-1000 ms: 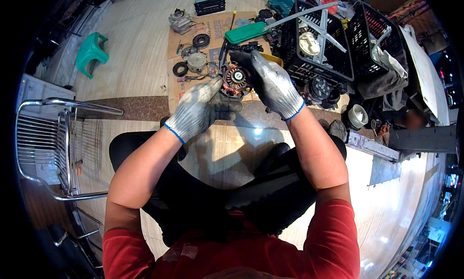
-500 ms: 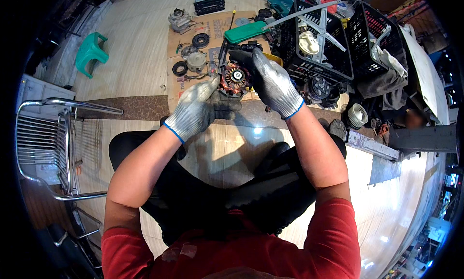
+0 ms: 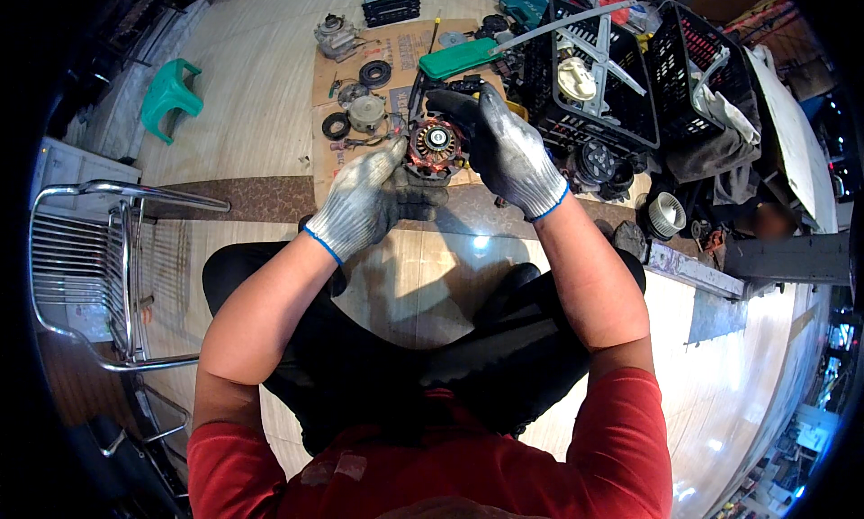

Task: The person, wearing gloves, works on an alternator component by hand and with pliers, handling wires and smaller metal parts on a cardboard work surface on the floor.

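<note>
Both hands wear white knitted gloves with dark, dirty palms and blue cuffs. A round copper-wound stator (image 3: 439, 139) with a shiny bearing in its centre is held up between them. My left hand (image 3: 364, 195) grips its left and lower side, thumb on the near left edge and fingers underneath. My right hand (image 3: 513, 155) curves along the right side, its dark fingers stretched over the far edge; whether they touch the stator is hard to see. Behind lies a cardboard sheet (image 3: 396, 40) with black rings (image 3: 374, 74) and a round metal housing (image 3: 366, 113).
A green-headed tool (image 3: 457, 59) lies beyond my hands. Black plastic crates (image 3: 576, 114) full of parts stand at the far right, a white fan wheel (image 3: 666, 215) nearer. At left are a green stool (image 3: 171, 101) and a metal chair (image 3: 81, 276).
The stator has turned slightly and shows its copper face more fully. My right fingers have shifted a little; both arms stay nearly in place.
</note>
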A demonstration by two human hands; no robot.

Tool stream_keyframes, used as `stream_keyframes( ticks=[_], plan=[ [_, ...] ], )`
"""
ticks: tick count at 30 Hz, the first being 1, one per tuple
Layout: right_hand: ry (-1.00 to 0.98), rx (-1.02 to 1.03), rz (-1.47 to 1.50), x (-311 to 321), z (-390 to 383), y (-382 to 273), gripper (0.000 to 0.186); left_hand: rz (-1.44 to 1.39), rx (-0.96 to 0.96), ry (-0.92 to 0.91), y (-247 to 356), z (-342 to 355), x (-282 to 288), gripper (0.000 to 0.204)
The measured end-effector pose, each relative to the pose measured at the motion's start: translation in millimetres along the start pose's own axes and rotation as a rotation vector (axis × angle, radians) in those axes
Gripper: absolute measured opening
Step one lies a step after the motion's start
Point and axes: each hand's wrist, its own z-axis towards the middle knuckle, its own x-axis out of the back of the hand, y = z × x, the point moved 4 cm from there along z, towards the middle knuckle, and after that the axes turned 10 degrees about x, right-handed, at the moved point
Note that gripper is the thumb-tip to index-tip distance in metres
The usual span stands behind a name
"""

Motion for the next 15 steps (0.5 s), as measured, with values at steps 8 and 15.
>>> stream_keyframes(
  ticks=[8,15],
  plan=[
    [-0.057,-0.012,-0.045,-3,1,-3,0.059,0.018,-0.021,-0.014,-1,-4,3,0.060],
    [-0.040,-0.027,-0.081,-10,-10,12,0.061,0.013,-0.011,-0.038,-2,1,2,0.059]
  ],
)
